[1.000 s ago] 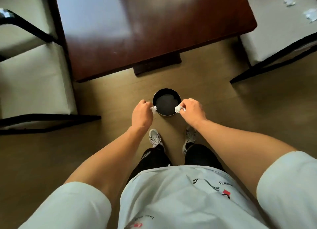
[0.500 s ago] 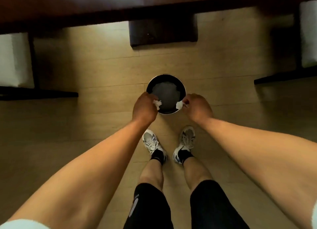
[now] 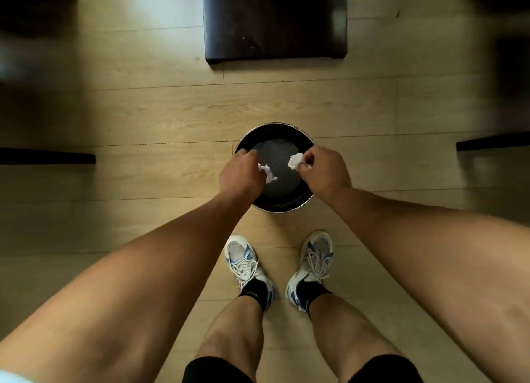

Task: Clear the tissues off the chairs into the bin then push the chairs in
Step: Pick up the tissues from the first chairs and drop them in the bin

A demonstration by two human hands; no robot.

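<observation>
Where shoes (image 3: 310,263) stand, bin (image 3: 289,206) ahead

Black shorts (image 3: 384,369), black socks (image 3: 253,292), white lace-up trainers (image 3: 243,263) with blue accents.

Bin (image 3: 298,203): round, dark inside, standing on the wood floor (image 3: 160,119), at 12 o'clock from the sneakers (image 3: 243,263).
Left hand (image 3: 239,174): over the bin's 9 o'clock rim, pinching a crumpled tissue (image 3: 268,172).
Right hand (image 3: 325,172): over the 3 o'clock rim, pinching a second tissue (image 3: 294,162).

Count: one bin (image 3: 282,205); two crumpled tissues, left tissue (image 3: 268,172), right tissue (image 3: 294,161); two hands, left hand (image 3: 240,174), right hand (image 3: 325,170); two shoes, left shoe (image 3: 243,263), right shoe (image 3: 314,263).
</observation>
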